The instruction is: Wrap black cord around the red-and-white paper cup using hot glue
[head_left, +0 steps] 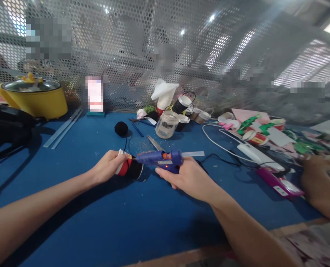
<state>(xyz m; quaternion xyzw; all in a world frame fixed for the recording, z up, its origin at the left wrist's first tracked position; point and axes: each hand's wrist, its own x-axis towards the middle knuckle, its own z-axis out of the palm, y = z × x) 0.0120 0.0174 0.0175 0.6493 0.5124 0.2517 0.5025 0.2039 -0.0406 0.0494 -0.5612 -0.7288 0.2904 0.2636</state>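
My right hand (pixel 184 176) is wrapped round the handle of a blue glue gun (pixel 156 158), whose small red light is lit. A clear glue stick (pixel 193 154) sticks out of its back end. My left hand (pixel 109 165) grips a paper cup (pixel 123 168) lying on its side, red in part and wound with black yarn towards its far end. The gun's nozzle points left and is close to the cup; I cannot tell whether they touch. Black yarn runs from the cup up to a black yarn ball (pixel 121 128). Scissors (pixel 155 143) lie behind the gun.
A clear jar (pixel 167 125) stands at the back middle, near several yarn-wrapped cups (pixel 181 104). Left are a yellow pot (pixel 39 100), loose glue sticks (pixel 63 128) and a phone (pixel 95 94). Right are power strips (pixel 278 181), cables, craft scraps and another person's hand (pixel 320 181).
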